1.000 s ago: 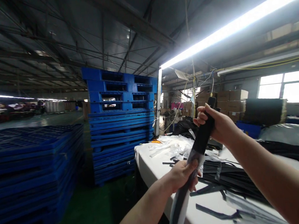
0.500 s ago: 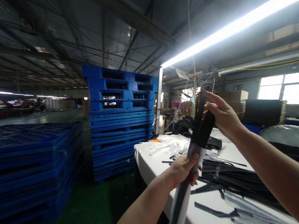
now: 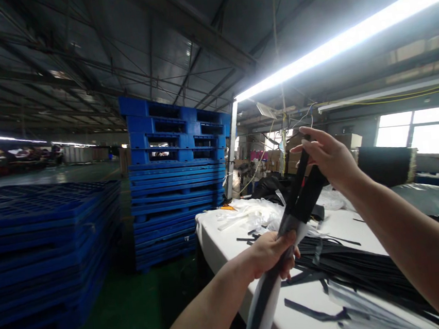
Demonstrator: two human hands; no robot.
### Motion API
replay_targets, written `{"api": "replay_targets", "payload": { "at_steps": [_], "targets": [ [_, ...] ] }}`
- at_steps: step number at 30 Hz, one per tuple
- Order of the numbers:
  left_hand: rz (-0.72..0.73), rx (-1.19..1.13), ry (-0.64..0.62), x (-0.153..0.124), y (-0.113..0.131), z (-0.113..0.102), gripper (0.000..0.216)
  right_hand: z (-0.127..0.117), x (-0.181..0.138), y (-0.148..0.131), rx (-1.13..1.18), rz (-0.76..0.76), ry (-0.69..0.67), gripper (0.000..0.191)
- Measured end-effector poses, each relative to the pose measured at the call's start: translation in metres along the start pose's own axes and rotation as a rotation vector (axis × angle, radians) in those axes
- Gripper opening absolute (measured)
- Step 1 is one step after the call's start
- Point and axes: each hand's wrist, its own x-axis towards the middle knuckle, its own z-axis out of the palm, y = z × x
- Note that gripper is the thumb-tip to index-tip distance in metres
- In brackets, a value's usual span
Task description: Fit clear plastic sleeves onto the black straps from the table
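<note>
My left hand (image 3: 271,252) is wrapped round the middle of a long clear plastic sleeve (image 3: 261,305) that holds a bundle of black strips (image 3: 305,197). The sleeve slants up from the lower middle of the view. My right hand (image 3: 326,162) is higher up, fingers pinched on the top ends of the black strips that stick out of the sleeve. One thin strip stands a little apart from the bundle at the top. Both hands are above the near left corner of a white table (image 3: 219,242).
A pile of black strips (image 3: 353,268) and clear plastic sleeves (image 3: 365,308) lies on the table. Crumpled clear plastic (image 3: 255,214) sits farther back. Stacks of blue pallets stand to the left (image 3: 44,243) and behind (image 3: 178,179). Cardboard boxes and windows are at the far right.
My right hand has loosened from a full grip on the strips to a pinch at their top and risen slightly. A thin strip has come apart from the bundle. My left hand keeps its hold.
</note>
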Motion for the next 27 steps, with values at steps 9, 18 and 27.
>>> {"api": "replay_targets", "payload": {
  "at_steps": [9, 18, 27],
  "targets": [
    [0.003, 0.023, 0.001, 0.004, 0.002, 0.000, 0.074, -0.016, 0.004, -0.004, -0.343, 0.083, -0.256, 0.037],
    [0.029, 0.012, 0.006, 0.007, 0.004, 0.000, 0.070, -0.021, -0.010, 0.011, -0.505, 0.048, -0.392, 0.041],
    [0.134, -0.063, 0.209, 0.007, 0.016, -0.001, 0.066, -0.036, -0.028, 0.018, 0.061, 0.196, -0.064, 0.049]
  ]
}}
